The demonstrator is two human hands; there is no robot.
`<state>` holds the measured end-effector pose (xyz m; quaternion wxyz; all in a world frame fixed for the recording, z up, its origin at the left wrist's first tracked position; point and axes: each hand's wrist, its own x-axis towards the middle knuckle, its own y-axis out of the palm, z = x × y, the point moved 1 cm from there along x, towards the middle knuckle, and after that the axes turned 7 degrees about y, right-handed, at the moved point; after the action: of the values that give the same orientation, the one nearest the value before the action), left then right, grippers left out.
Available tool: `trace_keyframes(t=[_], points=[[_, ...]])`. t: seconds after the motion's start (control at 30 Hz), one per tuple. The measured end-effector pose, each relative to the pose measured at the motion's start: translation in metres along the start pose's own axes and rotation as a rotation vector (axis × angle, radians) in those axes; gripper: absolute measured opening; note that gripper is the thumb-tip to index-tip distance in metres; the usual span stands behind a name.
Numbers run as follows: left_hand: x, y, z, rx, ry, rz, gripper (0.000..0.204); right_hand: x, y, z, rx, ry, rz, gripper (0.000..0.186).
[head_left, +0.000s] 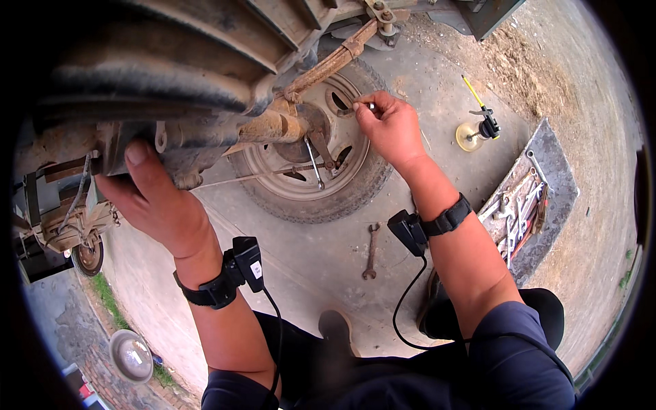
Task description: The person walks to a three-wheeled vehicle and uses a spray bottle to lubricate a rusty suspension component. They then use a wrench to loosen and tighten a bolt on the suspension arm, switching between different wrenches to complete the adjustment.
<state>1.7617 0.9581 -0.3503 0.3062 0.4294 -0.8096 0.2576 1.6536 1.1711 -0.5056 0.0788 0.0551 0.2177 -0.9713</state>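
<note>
My left hand (156, 208) is closed against a dark, greasy metal housing (123, 143) under the vehicle, thumb on top; the other fingertips are hidden behind it. To the right, my right hand (395, 128) pinches a small shiny metal piece (371, 106) in front of the wheel; its exact kind is too small to tell. A shiny wrench (314, 161) hangs by the wheel's hub, between my two hands. Behind it stands the wheel with a pale rim (256, 167) and a black tyre (307, 210). A rusty axle tube (273, 127) runs toward the hub.
On the concrete lies a rusty open-ended wrench (371, 251). At the right are an oil can with a yellow spout (471, 135) and a metal tray (557, 171) full of wrenches. A rusty leaf spring (335, 65) rises above the wheel. A round basin (130, 357) sits far lower left.
</note>
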Motion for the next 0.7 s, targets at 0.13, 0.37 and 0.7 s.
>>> trace_keyframes(t=[0.13, 0.37, 0.7], points=[[-0.001, 0.0, 0.0, -0.002, -0.015, -0.012, 0.063, 0.008, 0.003, 0.01, 0.093, 0.015, 0.017, 0.019], [-0.001, 0.001, -0.001, -0.003, -0.043, -0.025, 0.063, 0.031, 0.032, 0.003, -0.082, -0.157, -0.026, 0.027], [0.001, -0.006, 0.006, 0.082, -0.031, -0.031, 0.058, 0.051, 0.042, 0.025, -0.239, -0.099, 0.115, 0.033]])
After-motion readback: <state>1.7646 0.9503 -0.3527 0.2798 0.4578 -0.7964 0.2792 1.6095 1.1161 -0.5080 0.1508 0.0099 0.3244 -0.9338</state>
